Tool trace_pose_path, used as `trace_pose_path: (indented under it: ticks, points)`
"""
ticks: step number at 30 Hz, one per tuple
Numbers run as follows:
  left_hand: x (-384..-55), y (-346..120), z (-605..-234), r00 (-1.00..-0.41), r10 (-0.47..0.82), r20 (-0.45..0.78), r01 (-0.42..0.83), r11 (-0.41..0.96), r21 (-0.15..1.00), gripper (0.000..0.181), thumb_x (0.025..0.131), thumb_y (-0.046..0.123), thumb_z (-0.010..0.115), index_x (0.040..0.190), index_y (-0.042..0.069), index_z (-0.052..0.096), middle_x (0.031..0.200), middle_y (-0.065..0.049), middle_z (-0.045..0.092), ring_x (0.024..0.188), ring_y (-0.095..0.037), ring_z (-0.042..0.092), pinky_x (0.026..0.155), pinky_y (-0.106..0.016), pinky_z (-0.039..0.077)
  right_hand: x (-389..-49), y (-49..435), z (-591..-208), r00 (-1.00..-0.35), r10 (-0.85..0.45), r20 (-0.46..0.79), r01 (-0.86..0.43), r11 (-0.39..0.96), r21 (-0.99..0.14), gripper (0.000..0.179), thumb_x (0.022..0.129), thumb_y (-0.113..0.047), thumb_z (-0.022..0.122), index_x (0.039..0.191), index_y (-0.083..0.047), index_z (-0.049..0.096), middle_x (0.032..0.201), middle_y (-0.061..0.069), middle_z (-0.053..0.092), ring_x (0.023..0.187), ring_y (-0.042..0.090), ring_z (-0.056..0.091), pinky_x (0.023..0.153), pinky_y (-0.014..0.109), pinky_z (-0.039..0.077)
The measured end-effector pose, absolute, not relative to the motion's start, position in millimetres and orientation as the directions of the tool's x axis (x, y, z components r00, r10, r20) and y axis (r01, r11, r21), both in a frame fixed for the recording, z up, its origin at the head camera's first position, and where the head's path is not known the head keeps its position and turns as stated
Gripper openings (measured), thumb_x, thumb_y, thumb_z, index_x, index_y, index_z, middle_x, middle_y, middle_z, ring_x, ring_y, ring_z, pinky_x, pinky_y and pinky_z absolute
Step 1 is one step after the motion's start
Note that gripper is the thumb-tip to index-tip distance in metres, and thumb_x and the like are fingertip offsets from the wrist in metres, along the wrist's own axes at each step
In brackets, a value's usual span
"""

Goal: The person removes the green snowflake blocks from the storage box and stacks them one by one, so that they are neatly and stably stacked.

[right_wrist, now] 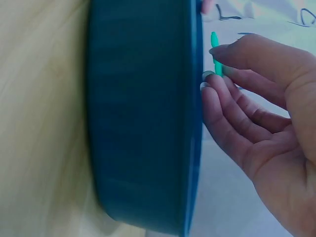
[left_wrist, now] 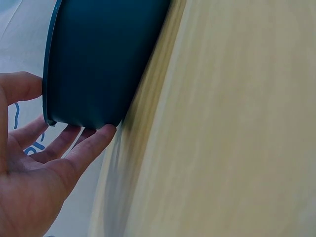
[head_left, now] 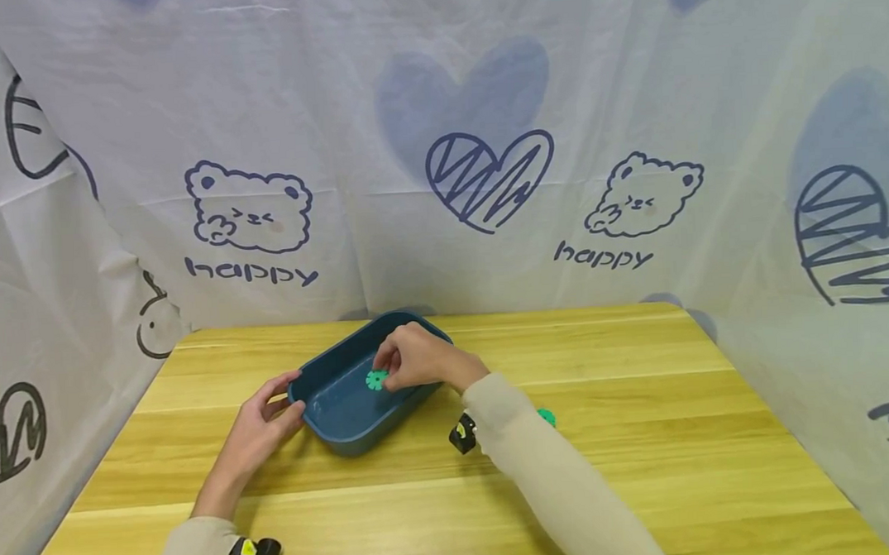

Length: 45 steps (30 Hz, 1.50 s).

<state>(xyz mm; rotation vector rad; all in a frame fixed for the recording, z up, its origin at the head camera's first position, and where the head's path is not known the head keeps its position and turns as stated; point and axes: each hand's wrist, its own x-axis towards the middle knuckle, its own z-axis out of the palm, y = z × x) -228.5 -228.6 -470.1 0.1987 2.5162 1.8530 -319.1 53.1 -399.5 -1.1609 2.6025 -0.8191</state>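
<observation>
A dark blue plastic bin (head_left: pixel 354 434) stands at an angle on the table. At its left end my left hand (head_left: pixel 260 422) holds it, thumb at the rim and fingertips against the outer wall, as the left wrist view shows on the bin (left_wrist: pixel 98 64). Over the bin's inside, my right hand (head_left: pixel 418 357) pinches a green notched disc (head_left: pixel 377 380), a snowflake building piece, between thumb and fingers. Edge-on in the right wrist view, the disc (right_wrist: pixel 214 42) shows beyond the bin's rim.
Another green piece (head_left: pixel 547 416) lies on the wooden table (head_left: pixel 645 434), partly hidden behind the right sleeve (head_left: pixel 549 463). A white cloth (head_left: pixel 368 231) printed with hearts and bears hangs behind the table and at both sides.
</observation>
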Motion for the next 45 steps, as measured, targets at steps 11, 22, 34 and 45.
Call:
trace_pose_path:
  ticks: [11, 22, 34, 45]
  points:
    - [-229, -228, -470, -0.992, 0.111, 0.065, 0.095, 0.296, 0.95, 0.057, 0.105, 0.013, 0.059, 0.157, 0.003, 0.038, 0.153, -0.025, 0.041, 0.133, -0.037, 0.052, 0.085, -0.014, 0.057, -306, 89, -390, -0.704, -0.705, 0.08, -0.615, 0.549, -0.566, 0.022, 0.085, -0.008, 0.081, 0.106, -0.002, 0.079, 0.098, 0.008, 0.077, 0.076, 0.008, 0.065, 0.071, 0.017, 0.057]
    - [-227, -227, -469, -0.993, 0.107, 0.051, 0.081, 0.294, 0.952, 0.057, 0.105, 0.013, 0.058, 0.158, 0.004, 0.037, 0.154, -0.025, 0.039, 0.137, -0.041, 0.048, 0.085, -0.013, 0.056, -287, 128, -381, -0.698, -0.703, 0.137, -0.635, 0.52, -0.571, 0.018, 0.085, -0.007, 0.08, 0.102, -0.002, 0.079, 0.097, 0.008, 0.074, 0.077, 0.008, 0.065, 0.072, 0.016, 0.057]
    - [-228, -228, -470, -0.994, 0.102, 0.042, 0.071, 0.292, 0.954, 0.058, 0.105, 0.014, 0.059, 0.158, 0.005, 0.037, 0.156, -0.025, 0.038, 0.138, -0.042, 0.047, 0.086, -0.013, 0.056, -268, 173, -382, -0.737, -0.652, 0.179, -0.614, 0.535, -0.581, 0.016, 0.085, -0.01, 0.08, 0.101, -0.005, 0.079, 0.099, 0.008, 0.074, 0.084, 0.024, 0.07, 0.074, 0.026, 0.061]
    - [-228, -228, -469, -0.992, 0.112, 0.051, 0.08, 0.278, 0.957, 0.059, 0.105, 0.015, 0.059, 0.158, 0.005, 0.036, 0.157, -0.025, 0.037, 0.14, -0.043, 0.046, 0.087, -0.015, 0.057, -255, 209, -392, -0.796, -0.585, 0.154, -0.557, 0.609, -0.564, 0.015, 0.085, -0.014, 0.081, 0.099, -0.008, 0.078, 0.099, 0.005, 0.075, 0.083, 0.016, 0.069, 0.074, 0.025, 0.06]
